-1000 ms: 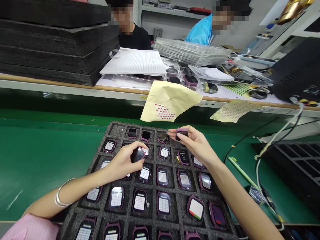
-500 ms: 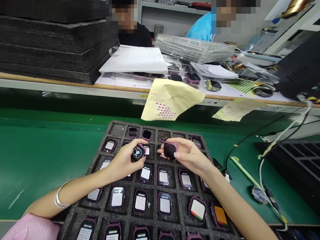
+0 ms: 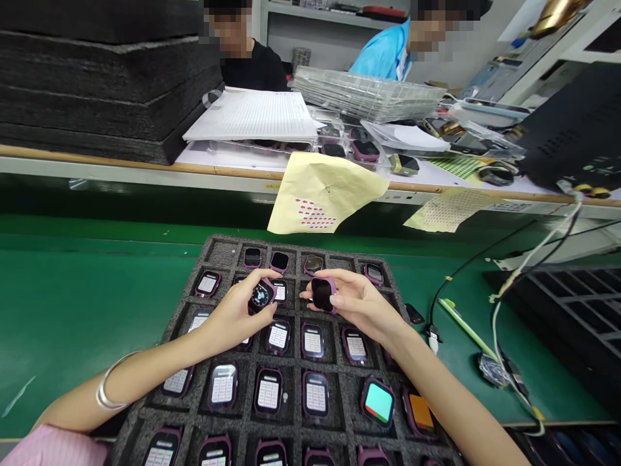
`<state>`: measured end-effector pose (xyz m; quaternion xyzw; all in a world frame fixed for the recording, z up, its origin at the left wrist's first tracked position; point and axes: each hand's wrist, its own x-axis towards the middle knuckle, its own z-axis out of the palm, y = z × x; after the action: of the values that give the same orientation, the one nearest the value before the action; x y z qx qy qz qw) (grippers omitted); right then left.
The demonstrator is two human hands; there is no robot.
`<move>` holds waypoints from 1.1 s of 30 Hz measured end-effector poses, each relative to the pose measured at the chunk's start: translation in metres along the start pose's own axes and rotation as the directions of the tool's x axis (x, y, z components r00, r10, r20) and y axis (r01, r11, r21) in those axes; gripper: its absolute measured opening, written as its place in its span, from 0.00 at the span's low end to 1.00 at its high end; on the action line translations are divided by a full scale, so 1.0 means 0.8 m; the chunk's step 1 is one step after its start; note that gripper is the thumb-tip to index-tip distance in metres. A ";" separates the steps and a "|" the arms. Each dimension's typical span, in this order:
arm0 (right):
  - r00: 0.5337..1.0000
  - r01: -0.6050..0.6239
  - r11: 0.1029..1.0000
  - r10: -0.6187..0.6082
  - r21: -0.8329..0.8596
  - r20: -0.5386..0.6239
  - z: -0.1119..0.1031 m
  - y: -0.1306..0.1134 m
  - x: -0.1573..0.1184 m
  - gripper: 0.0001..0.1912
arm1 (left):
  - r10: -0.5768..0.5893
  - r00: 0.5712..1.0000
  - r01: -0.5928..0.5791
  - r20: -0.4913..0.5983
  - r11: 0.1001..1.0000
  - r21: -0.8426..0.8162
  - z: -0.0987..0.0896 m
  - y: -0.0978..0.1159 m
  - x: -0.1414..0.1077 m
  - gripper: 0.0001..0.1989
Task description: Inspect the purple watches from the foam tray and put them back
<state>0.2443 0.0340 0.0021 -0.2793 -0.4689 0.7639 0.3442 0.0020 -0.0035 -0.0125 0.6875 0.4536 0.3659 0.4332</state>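
Observation:
Between the thumb and fingers of my left hand is a purple-framed watch with a lit dial, held above the foam tray. My right hand grips a second purple watch whose screen is dark. Both hands are over the upper half of the dark grey foam tray. Its compartments hold several purple watches, most showing white list screens. One watch at the lower right shows a turquoise screen, and beside it another shows orange.
Stacked black foam stands on the shelf at the upper left. Papers, clear plastic trays and yellow sheets are further right. Cables and a green stick lie at the right. Two people sit beyond the shelf.
The lower-right watch's screen has changed from white to turquoise. The dark watch in my right hand has turned slightly, showing more of its purple side. The whole view has shifted a little.

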 end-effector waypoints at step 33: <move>1.000 -0.016 0.995 0.017 -0.095 0.012 0.009 -0.005 -0.009 0.17 | 0.045 0.999 -0.045 0.010 0.998 0.050 -0.007 0.008 -0.001 0.16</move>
<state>0.2444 0.0257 0.0093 -0.2945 -0.5045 0.7453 0.3214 -0.0015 -0.0040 -0.0045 0.7097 0.4451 0.3612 0.4095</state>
